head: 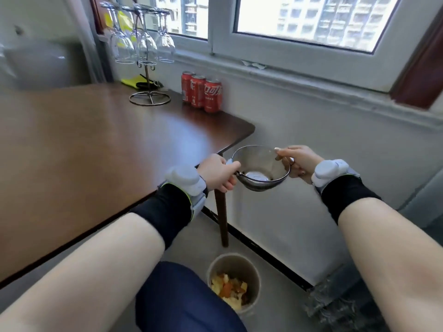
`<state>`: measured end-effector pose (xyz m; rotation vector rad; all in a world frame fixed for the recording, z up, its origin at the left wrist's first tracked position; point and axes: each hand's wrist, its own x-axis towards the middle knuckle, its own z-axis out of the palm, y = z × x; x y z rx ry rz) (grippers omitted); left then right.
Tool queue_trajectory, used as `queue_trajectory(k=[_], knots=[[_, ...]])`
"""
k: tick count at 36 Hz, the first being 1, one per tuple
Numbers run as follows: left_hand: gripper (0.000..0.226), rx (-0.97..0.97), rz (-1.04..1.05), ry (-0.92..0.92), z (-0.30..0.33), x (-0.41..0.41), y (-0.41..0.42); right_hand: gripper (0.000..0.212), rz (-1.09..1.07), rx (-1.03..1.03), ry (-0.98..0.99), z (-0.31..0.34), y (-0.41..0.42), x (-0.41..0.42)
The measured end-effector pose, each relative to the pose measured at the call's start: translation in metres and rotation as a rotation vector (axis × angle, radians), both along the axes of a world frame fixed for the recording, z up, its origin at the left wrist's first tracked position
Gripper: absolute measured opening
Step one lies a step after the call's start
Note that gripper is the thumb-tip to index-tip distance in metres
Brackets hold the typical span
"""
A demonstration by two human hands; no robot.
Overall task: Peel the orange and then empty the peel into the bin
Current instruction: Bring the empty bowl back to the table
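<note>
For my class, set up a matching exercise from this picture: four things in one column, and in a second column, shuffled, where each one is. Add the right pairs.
Things:
1. bowl
2. bin
3. cola cans
4. wine glasses

Places:
A. standing at the back of the table, by the wall
B. hanging upside down on a wire rack
C. held in the air between the left hand and right hand
D. on the floor, with peel inside

Pairs: 1-C, 2-D, 3-A, 4-B

Both arms outstretched, left hand (219, 172) and right hand (298, 161) gripping.
</note>
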<state>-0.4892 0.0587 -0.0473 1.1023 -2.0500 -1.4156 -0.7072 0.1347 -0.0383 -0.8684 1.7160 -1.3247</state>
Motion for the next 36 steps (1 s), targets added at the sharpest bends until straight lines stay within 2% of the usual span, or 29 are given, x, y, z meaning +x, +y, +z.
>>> queue_trajectory(k=[4, 8, 13, 18, 26, 36], knots=[[0.027, -0.076, 0.079, 0.031, 0.035, 0.027, -0.009, 0.021, 0.037, -0.061, 0.011, 0.04, -0.025, 0.026], [0.028, -0.138, 0.182, 0.035, 0.061, 0.068, -0.028, 0.024, 0.09, -0.106, 0.033, 0.058, -0.065, 0.066], [0.027, -0.195, 0.328, 0.005, 0.078, 0.134, -0.053, 0.028, 0.162, -0.108, 0.216, 0.067, -0.119, 0.13], [0.03, -0.198, 0.513, -0.02, 0.078, 0.206, -0.077, 0.03, 0.279, -0.164, 0.127, 0.065, -0.172, 0.202], [0.031, -0.14, 0.738, -0.135, 0.067, 0.309, -0.098, 0.032, 0.494, -0.141, 0.176, 0.05, -0.235, 0.309], [0.037, -0.067, 0.835, -0.239, 0.055, 0.359, -0.107, 0.032, 0.607, -0.082, 0.172, 0.028, -0.269, 0.364]])
